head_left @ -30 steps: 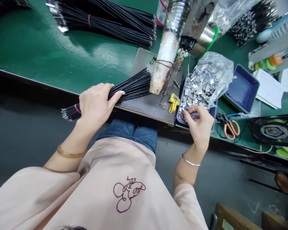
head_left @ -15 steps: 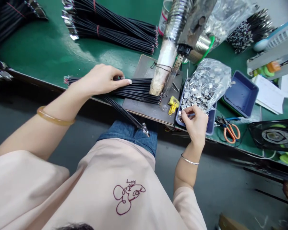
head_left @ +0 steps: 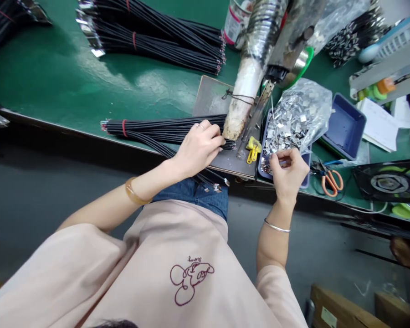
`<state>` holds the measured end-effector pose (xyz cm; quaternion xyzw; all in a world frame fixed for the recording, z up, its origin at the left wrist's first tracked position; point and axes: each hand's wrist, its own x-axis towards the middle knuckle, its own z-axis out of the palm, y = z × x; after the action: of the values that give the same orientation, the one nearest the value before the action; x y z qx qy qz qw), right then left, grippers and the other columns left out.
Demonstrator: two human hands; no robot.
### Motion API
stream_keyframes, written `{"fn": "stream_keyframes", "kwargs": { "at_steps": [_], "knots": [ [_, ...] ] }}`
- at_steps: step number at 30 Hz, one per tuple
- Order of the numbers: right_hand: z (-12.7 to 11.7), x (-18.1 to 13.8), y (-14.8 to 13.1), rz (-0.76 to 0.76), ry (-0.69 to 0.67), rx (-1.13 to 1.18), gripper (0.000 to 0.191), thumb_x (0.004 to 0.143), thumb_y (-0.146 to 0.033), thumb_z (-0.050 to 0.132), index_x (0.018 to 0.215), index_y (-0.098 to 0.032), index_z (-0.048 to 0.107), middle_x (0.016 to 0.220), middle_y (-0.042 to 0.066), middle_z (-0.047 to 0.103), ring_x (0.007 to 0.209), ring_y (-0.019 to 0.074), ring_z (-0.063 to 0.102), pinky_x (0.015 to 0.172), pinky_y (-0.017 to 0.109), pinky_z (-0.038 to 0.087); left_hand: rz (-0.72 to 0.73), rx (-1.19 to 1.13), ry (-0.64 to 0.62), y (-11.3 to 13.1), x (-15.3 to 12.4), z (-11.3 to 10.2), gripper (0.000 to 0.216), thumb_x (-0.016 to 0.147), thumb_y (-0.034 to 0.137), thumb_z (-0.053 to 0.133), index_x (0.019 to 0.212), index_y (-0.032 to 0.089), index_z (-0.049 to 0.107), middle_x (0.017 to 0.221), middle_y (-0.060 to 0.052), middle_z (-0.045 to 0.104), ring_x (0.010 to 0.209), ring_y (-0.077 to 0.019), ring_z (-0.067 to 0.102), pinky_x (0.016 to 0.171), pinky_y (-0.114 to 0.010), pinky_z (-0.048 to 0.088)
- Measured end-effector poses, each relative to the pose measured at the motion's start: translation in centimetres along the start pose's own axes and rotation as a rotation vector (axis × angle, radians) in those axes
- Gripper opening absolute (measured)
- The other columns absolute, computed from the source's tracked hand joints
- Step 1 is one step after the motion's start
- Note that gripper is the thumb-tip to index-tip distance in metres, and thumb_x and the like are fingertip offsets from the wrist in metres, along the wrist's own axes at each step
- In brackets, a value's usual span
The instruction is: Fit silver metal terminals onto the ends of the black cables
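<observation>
My left hand [head_left: 201,146] lies over the right part of a bundle of black cables [head_left: 153,126], its fingers curled and closed on cable near the cut ends. A red band ties the bundle's left end. Some cables bend down over the table edge, their metal-tipped ends [head_left: 217,187] hanging above my lap. My right hand [head_left: 289,172] is at the front of a blue tray [head_left: 305,181] of small metal connector pieces [head_left: 287,130], with thumb and fingertips pinched together. Whatever is between those fingertips is too small to make out.
A foil-wrapped duct [head_left: 244,86] and a soldering iron [head_left: 259,114] reach down over a grey board [head_left: 208,98]. Yellow clips [head_left: 253,149] lie beside the tray. Orange-handled pliers [head_left: 332,182], a fan [head_left: 389,182] and another blue tray [head_left: 345,125] are on the right. More cable bundles [head_left: 164,38] lie behind.
My left hand has moved right along the cables towards their ends, and its fingers have curled in. The right hand stays pinched at the tray. The view has shifted slightly.
</observation>
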<state>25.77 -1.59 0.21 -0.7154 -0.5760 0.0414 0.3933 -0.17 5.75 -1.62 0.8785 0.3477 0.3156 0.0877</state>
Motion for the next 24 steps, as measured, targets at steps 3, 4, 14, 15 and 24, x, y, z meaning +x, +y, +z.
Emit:
{"fn": "stream_keyframes", "kwargs": {
  "at_steps": [3,4,14,15,24],
  "knots": [
    [-0.1,-0.7,-0.8,-0.028,0.129,0.048,0.013,0.080,-0.022,0.066,0.072,-0.022,0.056,0.071,-0.003,0.063,0.060,0.0111,0.056,0.059,0.026,0.047,0.012,-0.089,0.034,0.6,-0.4,0.2,0.019,0.093,0.016,0.053,0.084,0.014,0.069,0.091,-0.011,0.068,0.086,-0.0241,0.057,0.077,-0.039,0.046],
    [-0.2,-0.9,-1.0,-0.031,0.171,0.072,0.013,0.080,-0.022,0.067,0.073,-0.022,0.056,0.072,-0.002,0.063,0.061,0.0114,0.057,0.058,0.026,0.047,0.011,-0.145,0.042,0.8,-0.7,-0.1,0.018,0.093,0.016,0.053,0.083,0.014,0.068,0.091,-0.010,0.069,0.085,-0.0228,0.057,0.079,-0.038,0.047],
    [0.2,-2.7,-3.4,-0.022,0.363,0.093,0.014,0.085,-0.027,0.070,0.077,-0.021,0.060,0.085,0.002,0.068,0.070,0.0155,0.071,0.059,0.030,0.058,0.181,-0.382,0.135,2.5,-1.8,-0.8,0.016,0.094,0.014,0.056,0.088,0.014,0.070,0.074,-0.005,0.070,0.065,-0.0131,0.057,0.068,-0.026,0.049],
    [0.4,-3.2,-4.1,-0.054,0.382,0.108,0.012,0.086,-0.026,0.070,0.079,-0.021,0.062,0.088,0.003,0.069,0.077,0.0167,0.072,0.064,0.031,0.059,0.132,-0.439,0.118,2.7,-1.7,-0.9,0.014,0.092,0.013,0.057,0.086,0.014,0.070,0.070,-0.003,0.068,0.060,-0.0110,0.054,0.064,-0.024,0.047],
    [2.4,-6.3,-7.6,-0.003,-0.056,0.436,0.004,0.089,-0.024,0.068,0.088,-0.023,0.072,0.097,0.002,0.074,0.091,0.0148,0.072,0.072,0.028,0.062,-0.275,-0.801,-0.119,3.9,-1.1,-1.9,0.010,0.083,0.015,0.063,0.074,0.012,0.067,0.057,0.004,0.052,0.051,-0.0050,0.038,0.047,-0.018,0.030]
  ]
}}
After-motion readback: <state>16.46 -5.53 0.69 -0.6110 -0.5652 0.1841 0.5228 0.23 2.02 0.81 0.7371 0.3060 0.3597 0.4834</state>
